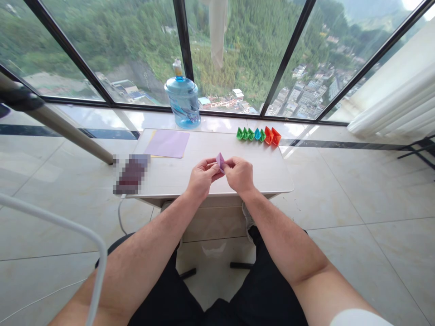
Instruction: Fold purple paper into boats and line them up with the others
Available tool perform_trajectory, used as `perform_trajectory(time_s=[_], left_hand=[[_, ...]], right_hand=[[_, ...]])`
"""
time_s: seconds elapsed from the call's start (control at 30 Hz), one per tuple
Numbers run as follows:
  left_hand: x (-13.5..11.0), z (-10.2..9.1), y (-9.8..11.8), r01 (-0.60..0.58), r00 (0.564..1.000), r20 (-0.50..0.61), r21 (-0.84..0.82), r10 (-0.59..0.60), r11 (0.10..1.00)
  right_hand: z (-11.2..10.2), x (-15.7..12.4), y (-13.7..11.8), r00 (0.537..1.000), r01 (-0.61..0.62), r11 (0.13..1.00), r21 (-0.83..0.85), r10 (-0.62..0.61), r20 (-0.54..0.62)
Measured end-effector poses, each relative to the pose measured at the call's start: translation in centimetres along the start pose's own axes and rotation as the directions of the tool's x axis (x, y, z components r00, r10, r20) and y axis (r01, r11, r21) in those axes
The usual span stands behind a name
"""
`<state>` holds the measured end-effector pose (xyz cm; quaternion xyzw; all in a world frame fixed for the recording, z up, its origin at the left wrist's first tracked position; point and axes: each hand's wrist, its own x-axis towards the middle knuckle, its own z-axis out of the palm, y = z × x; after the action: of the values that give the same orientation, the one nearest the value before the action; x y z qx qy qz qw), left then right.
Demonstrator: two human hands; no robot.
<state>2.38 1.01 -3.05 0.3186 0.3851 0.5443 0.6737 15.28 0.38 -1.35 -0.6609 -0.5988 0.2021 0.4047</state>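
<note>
A small folded piece of purple paper (220, 159) is pinched between both my hands, above the near half of the small white table (261, 174). My left hand (201, 175) grips it from the left with thumb and fingers. From the right, my right hand (239, 173) holds its lower side, the fingers curled in. The paper's pointed tip stands up between the hands, while its lower part is partly hidden by my fingers. Flat purple sheets (168, 145) lie at the table's back left, with a yellowish edge showing underneath.
Several folded paper boats (250, 134) in green, blue and orange stand in a row at the back right. A large blue water bottle (183, 104) stands behind the table by the window. A blurred-out device (132, 174) with a cable lies at the left edge, near a slanting pole (74, 129).
</note>
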Motion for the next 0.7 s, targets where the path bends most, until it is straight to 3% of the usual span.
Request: perform_trajectory(time_s=[0.43, 0.7], left_hand=[[-0.21, 0.06, 0.33, 0.033, 0.999, 0.012, 0.022, -0.033, 0.999], [0.01, -0.39, 0.15, 0.036, 0.999, -0.002, 0.030, -0.036, 0.999]], right_hand=[[-0.05, 0.42, 0.16, 0.996, -0.065, 0.997, 0.030, 0.063, 0.068], [0.15, 0.58, 0.17, 0.994, -0.058, 0.998, -0.035, 0.061, 0.095]])
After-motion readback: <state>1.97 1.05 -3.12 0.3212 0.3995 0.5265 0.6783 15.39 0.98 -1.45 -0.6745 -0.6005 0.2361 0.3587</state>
